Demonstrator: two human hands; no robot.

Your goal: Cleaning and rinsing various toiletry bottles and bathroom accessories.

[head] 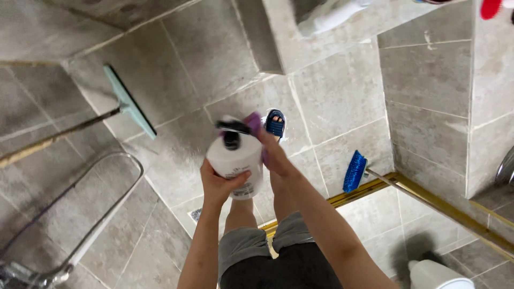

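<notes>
White pump bottle held over wet grey tile

White plastic bottle [235, 163] with a black pump head sits mid-scene above the tiled floor [332, 101]; the left hand [218, 184] wraps its fingers closed around the lower body, where a pale label with small dark print shows. The right hand [273, 150] presses a purple cloth [254, 123] at the pump, fingers closed on it. Judged from here, the floor looks wet, so a slick bottle could slip and drop near the blue slipper [275, 124], or footing could go. A blue brush [354, 171] lies right, by the brass threshold; a teal squeegee [130, 103] stands far left.
</notes>
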